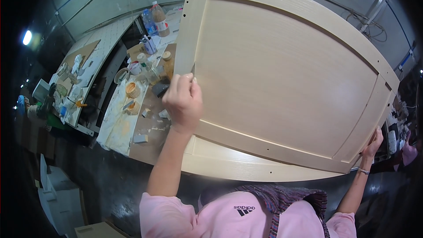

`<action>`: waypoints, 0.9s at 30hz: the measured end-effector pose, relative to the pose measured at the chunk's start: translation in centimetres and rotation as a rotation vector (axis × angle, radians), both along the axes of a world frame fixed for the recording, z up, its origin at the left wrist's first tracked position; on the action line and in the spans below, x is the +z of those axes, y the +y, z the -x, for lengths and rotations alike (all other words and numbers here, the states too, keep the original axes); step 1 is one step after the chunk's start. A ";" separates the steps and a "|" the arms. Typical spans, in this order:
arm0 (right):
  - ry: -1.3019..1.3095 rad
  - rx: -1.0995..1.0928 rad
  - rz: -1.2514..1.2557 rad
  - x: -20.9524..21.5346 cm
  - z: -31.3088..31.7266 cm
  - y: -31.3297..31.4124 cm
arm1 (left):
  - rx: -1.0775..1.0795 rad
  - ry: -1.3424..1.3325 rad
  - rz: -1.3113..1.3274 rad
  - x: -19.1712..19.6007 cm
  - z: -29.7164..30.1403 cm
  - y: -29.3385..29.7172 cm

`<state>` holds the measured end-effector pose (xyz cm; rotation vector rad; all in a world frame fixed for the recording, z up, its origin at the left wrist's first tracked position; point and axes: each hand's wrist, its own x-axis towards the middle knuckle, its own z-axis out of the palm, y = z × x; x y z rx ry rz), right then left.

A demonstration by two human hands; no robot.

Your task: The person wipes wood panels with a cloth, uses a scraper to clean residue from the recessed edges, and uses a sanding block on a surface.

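Note:
A large cream framed wooden panel [282, 75] with a recessed middle and small dark holes along its frame fills the centre. Beneath its near edge another cream panel [229, 161] shows, set at a different angle. My left hand [183, 101] is closed in a fist at the frame's left inner edge. A thin pointed tip shows above its fingers; what they hold is mostly hidden. Beside that fist sits a black object [159, 89], partly covered. My right hand [374, 143] grips the upper panel's right edge near its near corner, the fingers partly behind it.
On the brown bench left of the panel stand two open tubs of orange paste [132, 90], a yellow bottle [167, 64], a pen cup [149, 45] and two plastic bottles [161, 20]. A small block [141, 139] lies near the bench edge. A cluttered second table [83, 70] stands farther left.

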<state>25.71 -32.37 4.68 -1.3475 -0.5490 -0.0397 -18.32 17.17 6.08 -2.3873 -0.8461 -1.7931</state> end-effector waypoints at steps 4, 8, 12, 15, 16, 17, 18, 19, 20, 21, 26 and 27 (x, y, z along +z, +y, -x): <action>0.029 -0.023 0.036 0.7 1.2 1.5 | -0.044 -0.007 -0.008 -0.1 0.0 0.7; 0.042 -0.045 0.053 0.7 1.1 1.5 | -0.158 -0.076 0.130 0.0 0.1 0.8; 0.045 0.001 0.051 0.2 0.2 0.7 | -0.314 -0.087 0.134 0.9 -0.7 0.8; 0.018 -0.005 0.046 0.4 0.1 0.8 | -0.284 -0.080 0.155 0.8 -1.1 0.5; 0.009 -0.015 0.045 0.4 0.4 0.8 | -0.232 -0.083 0.158 0.4 -0.8 0.3; 0.027 -0.023 0.047 0.4 0.7 1.0 | -0.180 -0.086 0.161 0.1 -0.5 0.2; 0.045 -0.032 0.049 0.5 0.8 1.4 | -0.131 -0.102 0.198 -0.2 -0.3 0.2; 0.062 -0.035 0.055 0.8 1.1 1.9 | -0.109 -0.088 0.139 -0.3 -0.2 0.4; 0.063 -0.052 0.056 1.0 1.6 2.3 | -0.085 -0.075 0.081 -0.4 -0.1 0.6; 0.065 -0.068 0.057 1.3 2.4 2.8 | -0.062 -0.061 0.023 -0.5 -0.1 0.8; 0.040 -0.083 0.089 1.6 2.5 3.0 | -0.075 -0.030 0.088 0.0 -0.3 0.8; 0.042 -0.083 0.088 1.5 2.6 3.0 | -0.136 -0.066 0.165 0.0 -0.2 1.1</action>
